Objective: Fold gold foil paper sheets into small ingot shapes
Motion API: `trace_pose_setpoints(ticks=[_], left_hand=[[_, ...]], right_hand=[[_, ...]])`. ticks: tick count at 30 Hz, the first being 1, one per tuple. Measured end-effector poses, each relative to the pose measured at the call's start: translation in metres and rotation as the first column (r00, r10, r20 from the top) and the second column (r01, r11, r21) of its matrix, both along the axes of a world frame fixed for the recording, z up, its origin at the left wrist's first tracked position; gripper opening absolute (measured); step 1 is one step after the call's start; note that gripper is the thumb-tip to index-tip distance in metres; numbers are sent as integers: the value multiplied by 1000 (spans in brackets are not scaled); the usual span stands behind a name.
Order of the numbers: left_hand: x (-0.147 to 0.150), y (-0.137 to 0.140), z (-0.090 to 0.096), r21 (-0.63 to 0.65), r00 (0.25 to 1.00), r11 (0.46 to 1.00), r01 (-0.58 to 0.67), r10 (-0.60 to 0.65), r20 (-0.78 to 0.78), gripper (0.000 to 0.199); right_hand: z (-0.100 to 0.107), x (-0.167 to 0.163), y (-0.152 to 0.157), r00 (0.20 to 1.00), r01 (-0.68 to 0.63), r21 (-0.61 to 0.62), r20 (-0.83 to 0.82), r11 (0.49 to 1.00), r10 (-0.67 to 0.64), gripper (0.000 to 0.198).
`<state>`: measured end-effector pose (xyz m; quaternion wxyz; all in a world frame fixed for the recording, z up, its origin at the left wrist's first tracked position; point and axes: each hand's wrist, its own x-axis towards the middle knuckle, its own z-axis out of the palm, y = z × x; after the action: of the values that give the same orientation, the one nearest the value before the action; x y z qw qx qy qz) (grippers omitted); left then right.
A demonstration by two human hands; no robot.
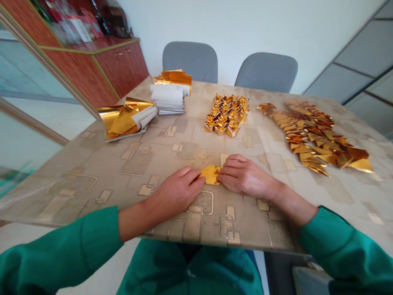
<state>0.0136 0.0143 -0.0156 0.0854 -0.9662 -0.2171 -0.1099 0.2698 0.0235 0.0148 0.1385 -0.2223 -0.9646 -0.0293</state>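
A small piece of folded gold paper (210,175) lies on the patterned tablecloth in front of me. My left hand (184,186) has its fingers closed on the paper's left end. At the right end, my right hand (241,176) pinches it with fingers pressed together. Both hands rest low against the table, and their fingertips cover the ends of the paper. Beyond them stand several folded gold paper ingots (227,114) in close rows.
Flat folded gold pieces (316,135) spread over the right side. At the back left is a stack of white-backed sheets (168,98), with loose gold sheets (125,119) beside it. Two grey chairs (190,61) stand behind the table (166,143). A wooden cabinet (123,67) is further left.
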Motion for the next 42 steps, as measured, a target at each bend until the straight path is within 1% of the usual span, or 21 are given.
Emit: trace_pose_setpoints(ticks=[3, 5, 7, 9, 11, 14, 16, 18, 21, 23, 25, 28, 31, 33, 35, 39, 42], left_hand=[[0, 4, 0, -3, 998, 1000, 30, -30, 62, 20], [0, 7, 1, -17, 995, 999, 43, -41, 95, 19], [-1, 9, 0, -28, 993, 999, 42, -38, 109, 20], [-1, 10, -1, -39, 993, 999, 36, -31, 111, 22], [-1, 9, -4, -36, 994, 999, 36, -32, 103, 23], [-1, 8, -8, -37, 996, 999, 27, -24, 87, 26], [0, 7, -10, -62, 997, 998, 9, -3, 81, 27], [1, 7, -10, -72, 997, 997, -11, 17, 79, 27], [2, 9, -8, -50, 997, 999, -5, 9, 76, 27], [2, 12, -6, -48, 997, 999, 25, -21, 76, 26], [2, 14, -2, -69, 995, 996, 55, -50, 82, 25], [2, 17, 3, -98, 990, 992, 85, -73, 118, 22], [3, 17, 7, -102, 984, 990, 99, -82, 159, 22], [3, 16, 8, -104, 981, 989, 101, -81, 175, 23], [3, 15, 7, -99, 980, 990, 102, -83, 182, 23], [-1, 13, 5, -88, 986, 992, 86, -72, 150, 24], [-3, 11, 4, -113, 991, 989, 94, -81, 111, 20]], right_hand=[[-5, -2, 9, 1000, 16, -58, -12, 998, -17, 27], [-4, -3, 16, 999, 13, -151, -36, 988, -18, 27], [1, -2, 19, 999, -10, -260, -47, 966, -2, 24], [6, 0, 19, 1000, -28, -323, -21, 946, 23, 22], [10, 1, 14, 999, -7, -301, 42, 954, 21, 23], [11, 0, 8, 991, 13, -181, 137, 983, 12, 17], [9, -1, 6, 988, -13, -94, 149, 995, 27, 15], [6, -3, 7, 991, -38, -40, 124, 998, 43, 20], [4, -3, 12, 997, -30, -38, 65, 999, 32, 24], [3, -2, 19, 1000, -13, -116, 6, 993, 14, 23], [2, -2, 26, 997, -15, -268, -78, 963, -6, 22], [-3, -4, 38, 978, -34, -500, -196, 865, -74, 19], [-10, -8, 44, 960, 24, -622, -204, 783, -192, 17], [-12, -11, 45, 948, 73, -654, -189, 753, -256, 14], [-13, -13, 44, 937, 106, -653, -186, 750, -295, 11], [-11, -16, 41, 930, 152, -596, -184, 788, -318, 7], [-11, -16, 40, 929, 163, -592, -179, 790, -325, 7]])
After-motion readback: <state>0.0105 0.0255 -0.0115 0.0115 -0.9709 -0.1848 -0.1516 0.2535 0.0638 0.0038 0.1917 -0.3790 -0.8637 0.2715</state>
